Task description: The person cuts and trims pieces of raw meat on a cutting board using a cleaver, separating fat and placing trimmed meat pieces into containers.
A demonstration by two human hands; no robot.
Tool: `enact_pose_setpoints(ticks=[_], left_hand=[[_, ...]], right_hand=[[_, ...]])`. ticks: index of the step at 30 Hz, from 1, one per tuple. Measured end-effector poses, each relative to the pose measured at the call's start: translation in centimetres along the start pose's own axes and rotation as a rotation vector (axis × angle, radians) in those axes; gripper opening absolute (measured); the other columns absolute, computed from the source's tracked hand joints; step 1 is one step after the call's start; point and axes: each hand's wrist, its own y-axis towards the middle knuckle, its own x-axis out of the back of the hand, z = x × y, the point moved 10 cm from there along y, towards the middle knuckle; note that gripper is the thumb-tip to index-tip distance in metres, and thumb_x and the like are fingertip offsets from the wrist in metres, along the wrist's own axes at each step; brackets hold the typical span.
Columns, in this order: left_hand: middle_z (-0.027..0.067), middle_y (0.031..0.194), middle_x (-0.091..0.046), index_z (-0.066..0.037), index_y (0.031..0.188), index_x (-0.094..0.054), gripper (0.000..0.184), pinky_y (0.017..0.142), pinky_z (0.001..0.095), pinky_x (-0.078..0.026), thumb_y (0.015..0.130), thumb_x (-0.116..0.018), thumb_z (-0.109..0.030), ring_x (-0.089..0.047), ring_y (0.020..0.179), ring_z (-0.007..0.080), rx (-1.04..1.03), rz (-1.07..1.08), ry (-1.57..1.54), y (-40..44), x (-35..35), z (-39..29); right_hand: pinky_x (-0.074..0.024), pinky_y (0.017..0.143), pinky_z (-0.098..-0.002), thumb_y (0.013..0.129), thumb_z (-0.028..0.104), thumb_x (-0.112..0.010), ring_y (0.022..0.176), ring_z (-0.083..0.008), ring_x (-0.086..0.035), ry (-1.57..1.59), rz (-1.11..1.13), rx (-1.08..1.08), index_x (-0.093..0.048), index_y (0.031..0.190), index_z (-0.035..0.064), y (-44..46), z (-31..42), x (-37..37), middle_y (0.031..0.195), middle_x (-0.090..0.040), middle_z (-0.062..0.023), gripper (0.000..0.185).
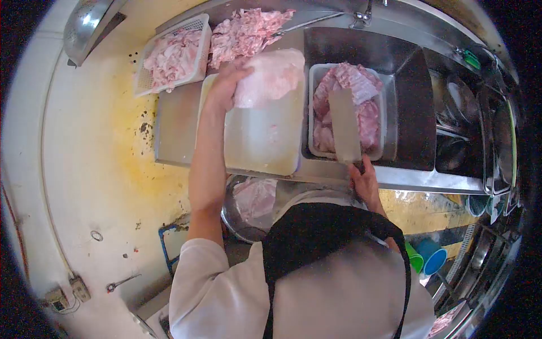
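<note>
My left hand (226, 85) grips the left edge of a large pale piece of meat (272, 78), which is over the upper part of a white cutting board (262, 144). In my right hand (367, 182) is a wide-bladed cleaver (345, 125), its blade pointing away from me. The blade is above a white basket (384, 133) in the sink, and it hides part of the pink meat (369, 118) inside. Behind the board lies a heap of meat trimmings (245, 31).
A white perforated basket (201, 65) of trimmings (175, 53) stands at the back left. A faucet (363, 18) is behind the sink (411, 107). Below the counter's front edge, a metal bowl (230, 217) holds more meat (255, 198). Dark pans (451, 151) are at the right.
</note>
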Motion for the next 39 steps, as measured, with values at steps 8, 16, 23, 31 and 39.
enact_pose_setpoints(ticks=[8,16,23,31,39], left_hand=[[0.0207,0.123,-0.061,-0.001,0.128,-0.056,0.043,0.1,0.0481,-0.04,0.092,-0.056,-0.026,-0.056,0.113,0.0395,-0.326,-0.52,1.195,-4.5,11.2,11.6],[0.0228,0.128,-0.057,0.001,0.123,-0.058,0.039,0.107,0.0526,-0.032,0.092,-0.052,-0.022,-0.046,0.121,0.0467,-0.621,-0.711,1.27,-11.8,6.8,13.3],[0.015,0.093,-0.059,-0.004,0.093,-0.054,0.017,0.077,0.0486,-0.044,0.076,-0.058,-0.003,-0.055,0.086,0.0374,-0.491,-0.686,1.024,-12.5,7.3,10.9],[0.0153,0.088,-0.056,-0.007,0.093,-0.05,0.019,0.07,0.0493,-0.046,0.076,-0.057,-0.003,-0.056,0.085,0.039,-0.629,-0.45,1.199,-10.1,6.8,9.7],[0.0148,0.082,-0.056,-0.007,0.086,-0.05,0.014,0.07,0.0493,-0.046,0.074,-0.055,-0.002,-0.056,0.082,0.0387,-0.56,-0.526,1.158,-9.2,8.5,11.9]], right_hand=[[-0.0488,0.067,-0.0355,0.092,0.029,-0.064,0.077,-0.0185,-0.059,-0.28,0.291,-0.159,-0.054,0.122,0.0003,0.8,-1.2,-3.8,0.089,-0.063,-0.0105,0.042],[-0.0416,0.046,-0.0294,0.089,0.027,-0.064,0.051,-0.0113,-0.052,-0.295,0.422,0.064,-0.053,0.121,0.0006,3.9,1.6,-12.3,0.076,-0.059,-0.0054,0.043],[-0.0489,0.082,-0.047,0.087,0.034,-0.062,0.095,-0.0409,-0.064,-0.56,0.503,0.129,-0.053,0.122,-0.0047,8.5,3.0,-18.9,0.1,-0.065,-0.0264,0.053],[-0.0477,0.062,-0.0405,0.089,0.028,-0.062,0.067,-0.0233,-0.06,-0.678,0.607,0.078,-0.053,0.105,-0.0037,7.6,6.0,-19.0,0.08,-0.063,-0.0161,0.037],[-0.0484,0.073,-0.0535,0.09,0.024,-0.057,0.082,-0.0438,-0.063,-0.801,0.552,0.379,-0.05,0.108,-0.0028,9.6,7.3,-23.8,0.091,-0.065,-0.0249,0.033]])
